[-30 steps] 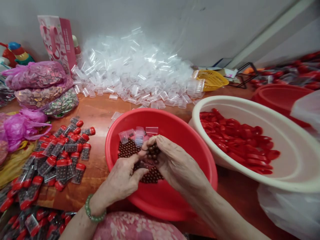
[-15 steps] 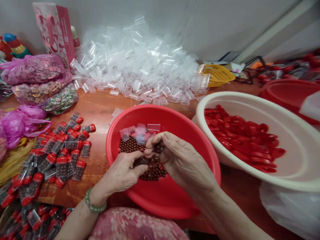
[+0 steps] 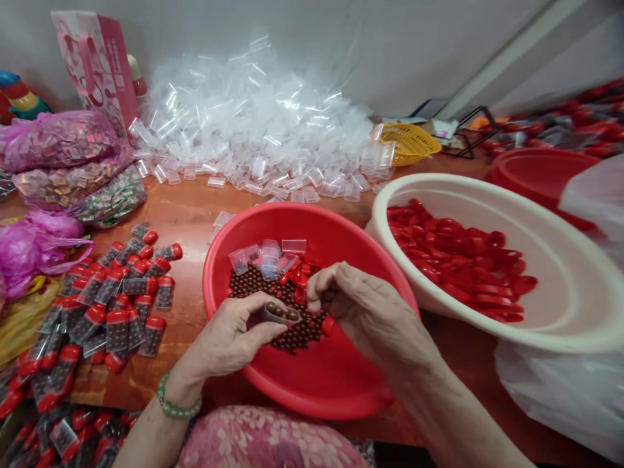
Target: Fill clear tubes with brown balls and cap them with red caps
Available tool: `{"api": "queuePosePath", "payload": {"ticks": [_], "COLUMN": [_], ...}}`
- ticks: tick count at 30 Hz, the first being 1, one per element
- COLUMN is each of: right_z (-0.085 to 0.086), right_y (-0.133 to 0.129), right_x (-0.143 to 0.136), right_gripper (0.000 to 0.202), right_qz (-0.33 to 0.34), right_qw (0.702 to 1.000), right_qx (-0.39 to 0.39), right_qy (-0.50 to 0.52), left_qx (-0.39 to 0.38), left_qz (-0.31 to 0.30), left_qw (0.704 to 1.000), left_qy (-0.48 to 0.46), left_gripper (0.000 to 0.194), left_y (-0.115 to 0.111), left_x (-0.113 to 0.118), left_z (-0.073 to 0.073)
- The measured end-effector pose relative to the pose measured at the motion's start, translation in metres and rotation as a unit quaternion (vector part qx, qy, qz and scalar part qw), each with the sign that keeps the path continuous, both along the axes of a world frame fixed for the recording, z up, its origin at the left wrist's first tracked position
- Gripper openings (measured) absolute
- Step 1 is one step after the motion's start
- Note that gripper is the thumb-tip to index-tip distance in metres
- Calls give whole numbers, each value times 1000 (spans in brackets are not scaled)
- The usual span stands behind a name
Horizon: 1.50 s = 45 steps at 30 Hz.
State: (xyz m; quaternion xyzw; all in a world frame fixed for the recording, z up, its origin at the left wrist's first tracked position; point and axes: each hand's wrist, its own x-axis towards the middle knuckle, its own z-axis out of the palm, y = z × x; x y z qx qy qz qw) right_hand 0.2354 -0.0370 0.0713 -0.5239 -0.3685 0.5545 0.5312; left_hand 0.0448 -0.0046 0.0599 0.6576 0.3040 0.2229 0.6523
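My left hand (image 3: pixel 234 335) is closed around a small clear plastic case (image 3: pixel 280 314); brown beads show at its open end, which points right. Just across from it, over the red basin (image 3: pixel 322 403), my right hand (image 3: pixel 363 305) has its fingers curled inward; what they hold, if anything, is hidden. A red cap (image 3: pixel 328 325) shows against the underside of that hand, and I cannot tell whether it is gripped. Loose brown beads (image 3: pixel 302 337) lie below both hands in the basin. Beside them are red caps (image 3: pixel 298 276) and several clear empty cases (image 3: pixel 270 259).
A cream basin (image 3: pixel 575 286) of red caps stands at the right, touching or close to the red basin. Clear cases form a large pile (image 3: pixel 253 123) along the wall. Filled red-capped cases (image 3: pixel 117 325) cover the left side, near pink plastic bags (image 3: pixel 34 244).
My right hand has moved right, away from the case, uncovering its bead-filled end and the red caps in the basin. The whole view has shifted slightly.
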Motion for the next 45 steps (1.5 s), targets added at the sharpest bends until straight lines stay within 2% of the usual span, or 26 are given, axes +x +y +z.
{"api": "queuePosePath", "payload": {"ticks": [4, 7, 10, 12, 13, 14, 17, 18, 19, 24, 31, 34, 37, 41, 45], "right_z": [2, -2, -6, -10, -12, -15, -25, -28, -31, -44, -65, -70, -66, -56, -49], "right_y": [-3, -4, 0, 5, 9, 13, 24, 27, 31, 49, 69, 68, 66, 65, 60], "right_x": [3, 7, 18, 28, 34, 40, 53, 55, 56, 48, 34, 28, 26, 35, 51], "right_gripper": [36, 33, 32, 32, 31, 29, 24, 23, 22, 18, 31, 30, 28, 26, 24], "right_qz": [32, 36, 24, 51, 87, 133, 239, 256, 267, 302, 296, 282, 258, 205, 137], "right_qw": [998, 996, 982, 955, 927, 886, 724, 686, 664, 615, 587, 584, 590, 631, 715], "right_qx": [21, 26, 32, 18, 0, -24, -105, -124, -137, -163, -146, -133, -118, -101, -86], "right_qy": [-39, -78, -186, -292, -364, -443, -638, -670, -685, -710, -739, -749, -756, -741, -680], "left_qx": [33, 6, -25, -35, -36, -34, -28, -23, -15, 57, 34, -13, -90, -214, -225], "left_qz": [-16, -3, 10, 12, 14, 19, 33, 39, 46, 56, 59, 57, 62, 55, 50], "left_qw": [999, 1000, 999, 999, 999, 998, 998, 998, 998, 997, 998, 998, 991, 964, 961], "left_qy": [15, -7, -28, -33, -35, -38, -40, -39, -36, -4, -18, -37, -75, -149, -151], "left_gripper": [15, 16, 17, 16, 16, 16, 16, 16, 16, 17, 14, 18, 20, 24, 27], "left_y": [2, 3, 4, 5, 6, 6, 9, 9, 10, 10, 11, 12, 11, 4, -5], "left_x": [1, 1, 1, 0, 0, 0, -2, -2, -3, -5, -3, -4, -5, -5, -6], "left_z": [0, -1, -1, -1, -1, -2, -3, -4, -5, -9, -11, -13, -14, -11, -6]}}
